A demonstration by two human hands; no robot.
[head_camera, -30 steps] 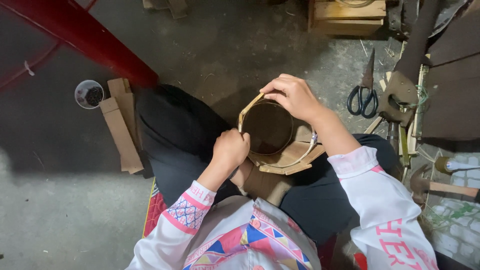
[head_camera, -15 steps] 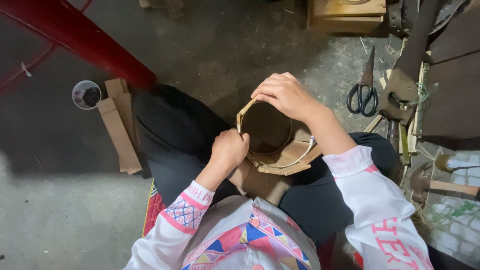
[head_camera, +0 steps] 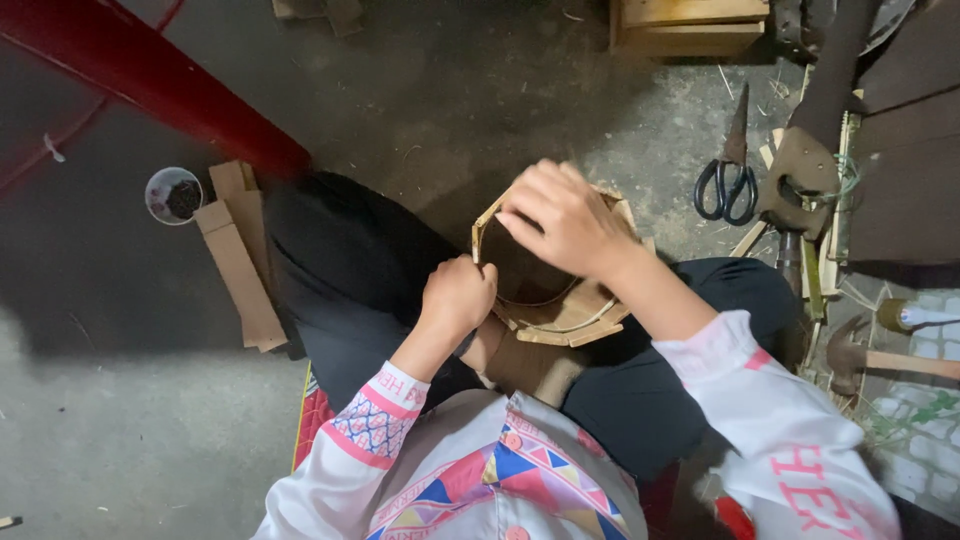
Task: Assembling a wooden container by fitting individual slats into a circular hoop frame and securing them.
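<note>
Left hand: my left hand (head_camera: 458, 295) is curled into a loose fist, knuckles up, pressed against the near left rim of the bamboo basket (head_camera: 555, 300); it looks to be pinching the rim edge, though the fingertips are hidden under the knuckles.
Right hand: my right hand (head_camera: 560, 218) comes in from the right with the wrist bent, palm down, fingers together and hooked over the far rim, covering much of the basket's mouth.
Basket: an unfinished round frame of flat bamboo strips, sitting in my lap between the two knees in black trousers, open mouth up, dark inside.
Left edge: flat cardboard strips (head_camera: 238, 255) lie on the concrete floor (head_camera: 120, 420) just beside my left knee, a small round cup (head_camera: 173, 195) near them, and a red beam (head_camera: 150, 75) runs diagonally beyond.
Right edge: black-handled scissors (head_camera: 730, 170) lie near on the floor, then a crowded pile of wooden tools, with a hammer (head_camera: 880, 358) close to my right sleeve.
Far edge: a wooden box (head_camera: 690, 22) sits well apart at the top.
Open room: I see bare concrete ahead of the basket and wide on my left; the right side is tight.
</note>
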